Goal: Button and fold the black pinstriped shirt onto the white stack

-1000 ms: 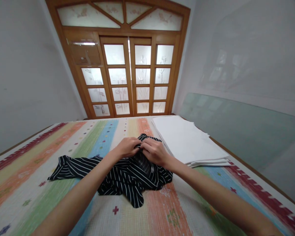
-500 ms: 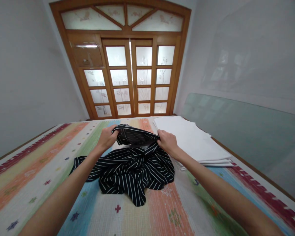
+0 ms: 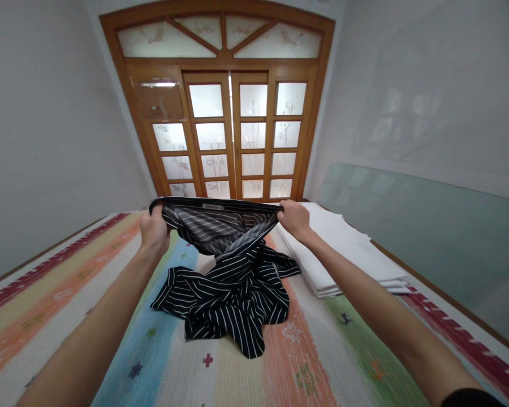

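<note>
A black garment [image 3: 241, 297] with thin white stripes lies crumpled on the bedspread, its upper edge raised toward the far side. My left hand [image 3: 155, 229] grips the left end of that edge, thumb against the inside. The right end is pinched in my right hand [image 3: 294, 217]. Between them the band is pulled nearly straight, with a small pale label [image 3: 212, 207] at its inner middle. Below it the opening gapes and the greyer inside of the cloth shows. The lower part stays bunched on the bed, with one striped flap to the left and another to the right.
A stack of folded white cloth [image 3: 343, 243] lies just right of the garment, under my right forearm. The bedspread [image 3: 186, 373] has coloured stripes. Walls stand on both sides, with a pale green panel [image 3: 419, 220] at right and wooden glazed doors [image 3: 231, 130] beyond.
My left hand has moved left and both hands have risen slightly. The garment's edge is stretched wider, so its inside and label show. The bunched part has shifted a little to the right.
</note>
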`<state>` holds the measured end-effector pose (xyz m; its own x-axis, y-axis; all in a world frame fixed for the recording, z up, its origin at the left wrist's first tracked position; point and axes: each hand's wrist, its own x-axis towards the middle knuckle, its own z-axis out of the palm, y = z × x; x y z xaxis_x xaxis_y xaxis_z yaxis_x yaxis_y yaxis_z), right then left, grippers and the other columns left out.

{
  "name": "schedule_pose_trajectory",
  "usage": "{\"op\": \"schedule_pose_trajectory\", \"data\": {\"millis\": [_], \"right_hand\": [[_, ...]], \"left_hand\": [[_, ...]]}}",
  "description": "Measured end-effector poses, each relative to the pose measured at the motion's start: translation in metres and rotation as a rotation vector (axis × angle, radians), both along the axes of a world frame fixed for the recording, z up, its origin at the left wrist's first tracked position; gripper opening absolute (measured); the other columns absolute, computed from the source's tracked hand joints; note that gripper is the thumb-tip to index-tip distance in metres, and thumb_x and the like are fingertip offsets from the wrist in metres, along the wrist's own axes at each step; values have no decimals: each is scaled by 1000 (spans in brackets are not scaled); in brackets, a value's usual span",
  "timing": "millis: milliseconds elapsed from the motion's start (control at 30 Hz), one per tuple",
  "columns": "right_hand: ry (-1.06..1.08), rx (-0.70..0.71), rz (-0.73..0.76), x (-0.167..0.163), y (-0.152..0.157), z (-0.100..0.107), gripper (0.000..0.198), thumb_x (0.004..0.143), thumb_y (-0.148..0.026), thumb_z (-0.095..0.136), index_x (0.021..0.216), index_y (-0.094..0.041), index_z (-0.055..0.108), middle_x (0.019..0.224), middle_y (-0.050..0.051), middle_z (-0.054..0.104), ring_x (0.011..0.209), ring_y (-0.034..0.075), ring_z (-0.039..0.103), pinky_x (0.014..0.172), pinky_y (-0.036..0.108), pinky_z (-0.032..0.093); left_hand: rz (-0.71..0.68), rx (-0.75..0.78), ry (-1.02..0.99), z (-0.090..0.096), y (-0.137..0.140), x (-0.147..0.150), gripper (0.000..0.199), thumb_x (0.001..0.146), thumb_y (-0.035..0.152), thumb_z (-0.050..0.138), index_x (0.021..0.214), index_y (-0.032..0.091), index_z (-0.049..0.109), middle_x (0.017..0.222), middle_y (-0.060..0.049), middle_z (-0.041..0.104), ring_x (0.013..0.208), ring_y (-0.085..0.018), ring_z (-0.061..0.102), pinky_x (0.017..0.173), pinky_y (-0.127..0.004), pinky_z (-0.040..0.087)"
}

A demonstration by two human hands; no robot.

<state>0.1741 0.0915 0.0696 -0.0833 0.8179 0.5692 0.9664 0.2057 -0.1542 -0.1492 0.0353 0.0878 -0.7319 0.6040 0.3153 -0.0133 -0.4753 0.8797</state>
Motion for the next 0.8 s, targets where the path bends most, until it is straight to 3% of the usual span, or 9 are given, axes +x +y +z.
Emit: {"op": "schedule_pose_trajectory", "data": {"millis": [100,167,267,333,400,500,667,800], "right_hand": [[306,-17,139,-5,7,1,21,82,-21,44,66,-16,58,74,7,64,74,20,57,63,26,39],[650,-95,254,-9,9,1,24,81,-22,42,60,-18,52,62,3,58,63,16,53,58,25,40],[1185,-252,364,-6,9,7,22,80,-24,44,58,-19,46,51,-2,51,49,12,47,48,22,40],[1329,-343,417,5,8,15,20,78,-25,49,59,-19,47,49,-3,51,46,11,46,44,21,40],[1272,-484,488,20,6,26,18,76,-25,55,60,-18,51,50,-2,54,46,12,48,42,20,40],[1099,-661,556,36,5,40,17,75,-25,58,61,-16,54,53,0,58,47,12,50,40,20,40],[976,-554,494,48,12,53,19,80,-29,52,65,-17,53,57,1,60,52,14,53,45,21,42],[619,-463,393,80,25,57,27,85,-27,40,62,-18,49,59,2,58,58,16,53,51,23,40]], "left_hand": [[-14,27,-111,12,-1,-3,14,78,27,56,70,17,49,62,4,54,55,-11,54,61,-26,50],[53,12,15,18,-5,-12,16,80,29,55,72,16,50,65,1,56,57,-12,55,61,-26,49],[308,-67,645,22,-15,-43,22,78,38,60,76,16,56,68,-1,58,63,-15,56,63,-26,45],[436,-142,1165,24,-23,-71,28,75,45,62,74,17,58,66,-3,60,64,-17,57,62,-26,41],[438,-188,1517,25,-29,-94,29,80,46,55,72,19,59,67,-5,61,62,-18,57,55,-25,36],[425,-210,1757,27,-33,-111,27,85,40,46,76,20,62,73,-6,64,65,-20,59,53,-25,35],[339,-378,1829,23,-32,-104,27,82,17,42,100,20,63,98,-7,66,80,-20,60,63,-25,41],[351,-535,1669,18,-37,-119,37,76,12,46,109,23,59,112,-4,62,89,-21,58,72,-25,43]]}}
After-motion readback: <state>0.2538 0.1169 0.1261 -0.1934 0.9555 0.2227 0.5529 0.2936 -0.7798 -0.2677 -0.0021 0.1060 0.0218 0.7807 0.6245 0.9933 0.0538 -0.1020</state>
